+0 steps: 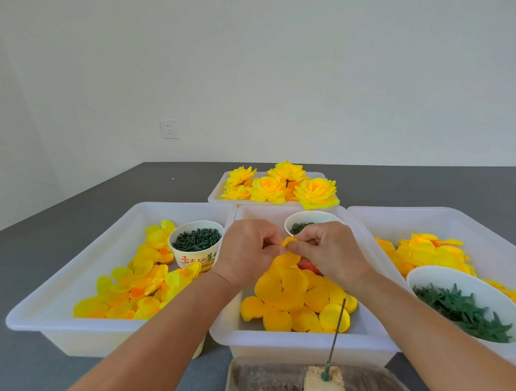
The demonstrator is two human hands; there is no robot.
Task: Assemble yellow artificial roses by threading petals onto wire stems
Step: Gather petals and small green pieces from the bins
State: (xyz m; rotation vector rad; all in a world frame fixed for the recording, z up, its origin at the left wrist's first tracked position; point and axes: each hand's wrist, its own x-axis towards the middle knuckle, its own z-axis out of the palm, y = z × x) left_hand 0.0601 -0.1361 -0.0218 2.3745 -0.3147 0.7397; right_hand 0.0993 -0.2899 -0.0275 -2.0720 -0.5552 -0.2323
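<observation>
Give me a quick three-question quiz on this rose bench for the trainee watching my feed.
1. True or false: the wire stem already carries petals.
2. What do the left hand and right hand pinch between them? A) a yellow petal B) a green leaf C) a finished rose
3. Where are the finished roses?

Key
1. False: the stem stands bare in its block.
2. A
3. In the far tray, behind the middle one.

white wall (273, 60), socket (169, 129), grey table (71, 199).
</observation>
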